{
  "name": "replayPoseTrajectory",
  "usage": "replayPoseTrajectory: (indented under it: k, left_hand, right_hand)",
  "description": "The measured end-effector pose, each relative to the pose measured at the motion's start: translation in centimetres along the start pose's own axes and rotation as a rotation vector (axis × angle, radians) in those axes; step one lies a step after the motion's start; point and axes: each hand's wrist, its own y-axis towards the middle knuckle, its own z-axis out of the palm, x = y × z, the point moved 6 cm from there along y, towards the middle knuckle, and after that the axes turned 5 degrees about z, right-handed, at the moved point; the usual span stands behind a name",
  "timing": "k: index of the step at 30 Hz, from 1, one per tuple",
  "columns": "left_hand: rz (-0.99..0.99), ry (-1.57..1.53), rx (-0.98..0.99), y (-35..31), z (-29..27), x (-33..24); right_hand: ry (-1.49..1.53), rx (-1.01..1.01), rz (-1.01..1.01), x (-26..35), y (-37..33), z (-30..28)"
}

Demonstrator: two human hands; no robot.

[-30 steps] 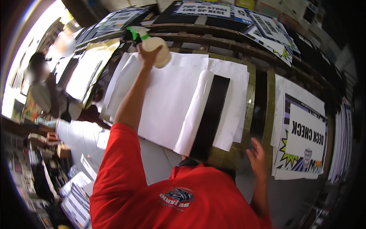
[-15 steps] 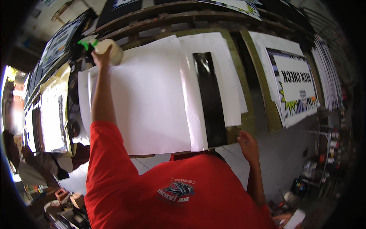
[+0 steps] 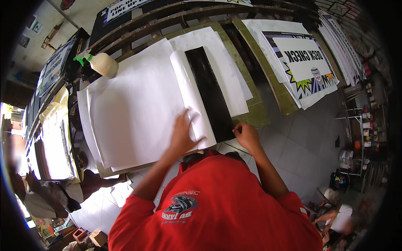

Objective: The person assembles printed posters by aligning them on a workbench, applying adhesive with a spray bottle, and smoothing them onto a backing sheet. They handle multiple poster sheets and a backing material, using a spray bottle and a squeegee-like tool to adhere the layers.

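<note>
A large white sheet (image 3: 134, 104) covers most of the work surface before me, its right part curled back into a loose roll (image 3: 190, 96). Beside that roll runs a glossy black strip (image 3: 211, 92). My left hand (image 3: 182, 134) lies against the near end of the roll, fingers spread apart. At the strip's near right corner, my right hand (image 3: 246, 136) has thumb and fingers pinched together on the edge. A cream spray bottle (image 3: 104, 65) with a green trigger head is at the far left corner of the sheet, out of both hands.
To the right, a printed poster (image 3: 305, 62) lies on white paper over another green board (image 3: 253, 50). Stacked panels (image 3: 341, 50) lean farther right. Another person (image 3: 50, 194) is at the left, one more (image 3: 335, 221) at the lower right. Wooden slats (image 3: 167, 21) run behind.
My left hand has let go of the spray bottle and come back to the rolled edge near me. My right hand has moved onto the strip's corner and pinched it. The view has shifted.
</note>
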Motion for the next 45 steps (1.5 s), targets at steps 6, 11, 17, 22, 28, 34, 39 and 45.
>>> replayPoseTrajectory:
  k: [6,11,17,22,28,34,39,45]
  left_hand:
    - [0.036,0.175,-0.050,-2.0,6.9,-6.8]
    - [-0.095,0.287,-0.168,-2.7,7.3,-7.3]
    - [-0.116,0.268,-0.421,-3.0,3.7,-9.3]
    - [-0.114,0.147,-0.869,-5.6,-6.2,-10.0]
    - [-0.114,0.224,-0.812,-9.2,-22.5,-13.2]
    - [-0.112,0.366,-0.938,-14.0,-37.1,-14.1]
    - [0.008,0.271,-0.880,-11.1,-44.2,-13.7]
    - [0.016,-0.108,-0.750,-5.6,-50.6,-9.9]
  right_hand:
    - [-0.082,0.013,-0.137,-0.7,0.8,1.1]
    - [0.211,0.141,-0.299,0.8,1.4,1.7]
    - [0.855,0.542,-0.424,8.8,-1.5,-1.0]
    - [0.961,0.585,-0.675,17.9,-7.5,-5.6]
    - [1.003,0.219,-0.823,18.5,-7.1,-10.4]
    - [1.017,-0.114,-0.665,15.4,1.7,-13.1]
    - [1.230,0.153,-0.733,13.7,0.8,-13.2]
    - [1.302,-0.036,-0.876,8.5,-4.5,-13.3]
